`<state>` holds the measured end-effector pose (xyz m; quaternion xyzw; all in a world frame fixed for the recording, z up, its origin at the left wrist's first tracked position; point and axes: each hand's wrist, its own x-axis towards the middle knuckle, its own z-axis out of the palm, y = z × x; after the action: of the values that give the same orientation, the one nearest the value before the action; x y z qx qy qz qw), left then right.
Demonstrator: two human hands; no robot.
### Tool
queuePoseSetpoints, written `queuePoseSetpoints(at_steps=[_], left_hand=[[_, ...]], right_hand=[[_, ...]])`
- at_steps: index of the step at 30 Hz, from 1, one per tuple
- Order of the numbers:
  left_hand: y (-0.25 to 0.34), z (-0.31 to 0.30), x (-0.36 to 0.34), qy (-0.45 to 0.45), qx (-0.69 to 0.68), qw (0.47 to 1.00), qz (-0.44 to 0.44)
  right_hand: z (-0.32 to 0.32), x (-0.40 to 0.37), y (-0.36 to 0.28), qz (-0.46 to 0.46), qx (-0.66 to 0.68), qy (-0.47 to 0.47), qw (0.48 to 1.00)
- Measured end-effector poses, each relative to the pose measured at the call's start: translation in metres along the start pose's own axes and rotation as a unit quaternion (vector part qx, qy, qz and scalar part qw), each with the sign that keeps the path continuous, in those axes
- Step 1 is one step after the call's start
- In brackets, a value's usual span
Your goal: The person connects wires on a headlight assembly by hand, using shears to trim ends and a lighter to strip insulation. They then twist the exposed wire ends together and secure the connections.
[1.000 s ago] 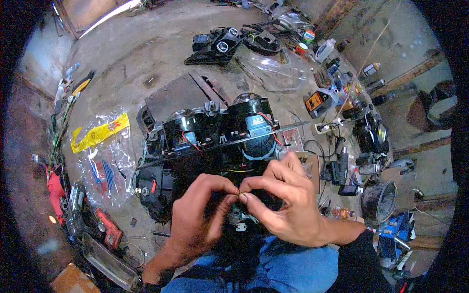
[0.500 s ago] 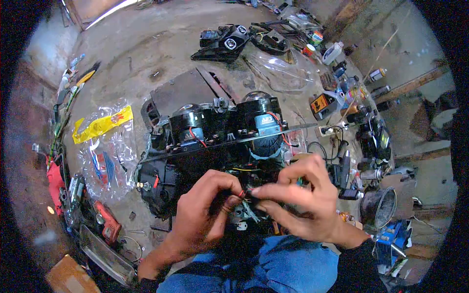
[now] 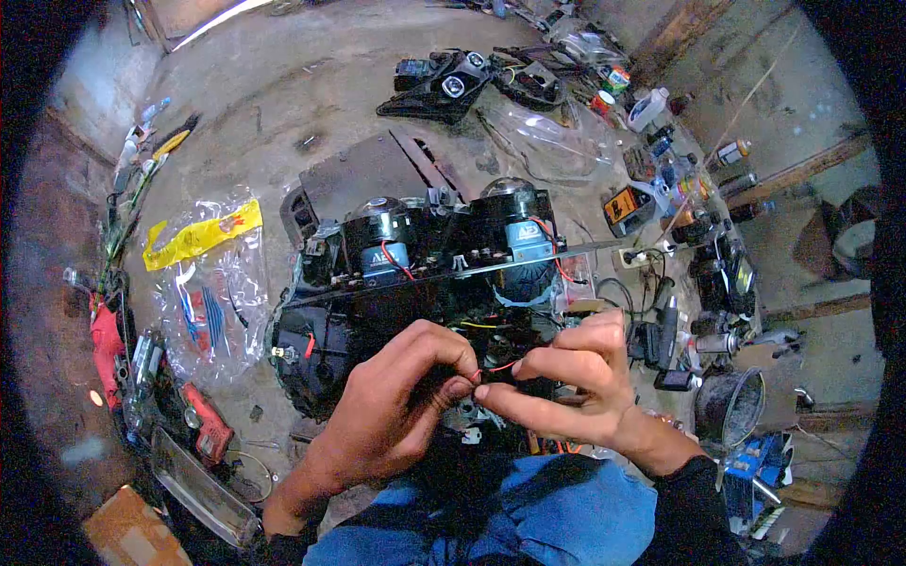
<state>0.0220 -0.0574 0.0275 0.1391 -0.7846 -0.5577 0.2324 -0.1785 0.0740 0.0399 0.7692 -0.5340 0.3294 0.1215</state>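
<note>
The thin red wire [image 3: 500, 368] is clamped between the left hand's [image 3: 396, 401] fingers, while the right hand's [image 3: 587, 389] fingers, together a second ago, now part at its three o'clock, apparently leaving the left to steady it, with a projector lamp [image 3: 528, 241] near twelve.

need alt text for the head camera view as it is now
A person's left hand pinches a thin red wire that runs to the right hand, in front of blue jeans. Just beyond is a black lamp unit with two round lenses, and a clear plastic bag lies on the floor to the left.
</note>
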Motion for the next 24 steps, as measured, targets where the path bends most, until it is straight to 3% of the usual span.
queuePoseSetpoints(at_steps=[8, 11, 17, 19, 24], left_hand=[[-0.003, 0.002, -0.001, 0.016, 0.030, 0.999, 0.030], [-0.014, 0.016, -0.005, 0.077, 0.059, 0.993, 0.063], [-0.030, 0.045, -0.011, 0.202, 0.107, 0.964, 0.133], [-0.025, 0.044, -0.011, 0.194, 0.097, 0.969, 0.118], [-0.015, 0.036, -0.012, 0.181, 0.057, 0.980, 0.057]], right_hand=[[0.001, -0.002, -0.009, 0.061, 0.006, 0.017, 0.998], [0.008, 0.005, -0.014, 0.173, 0.085, 0.035, 0.981], [0.003, 0.011, -0.018, 0.335, 0.209, -0.038, 0.918], [0.001, 0.011, -0.018, 0.384, 0.262, -0.060, 0.883], [-0.001, 0.008, -0.015, 0.288, 0.178, 0.023, 0.941]])
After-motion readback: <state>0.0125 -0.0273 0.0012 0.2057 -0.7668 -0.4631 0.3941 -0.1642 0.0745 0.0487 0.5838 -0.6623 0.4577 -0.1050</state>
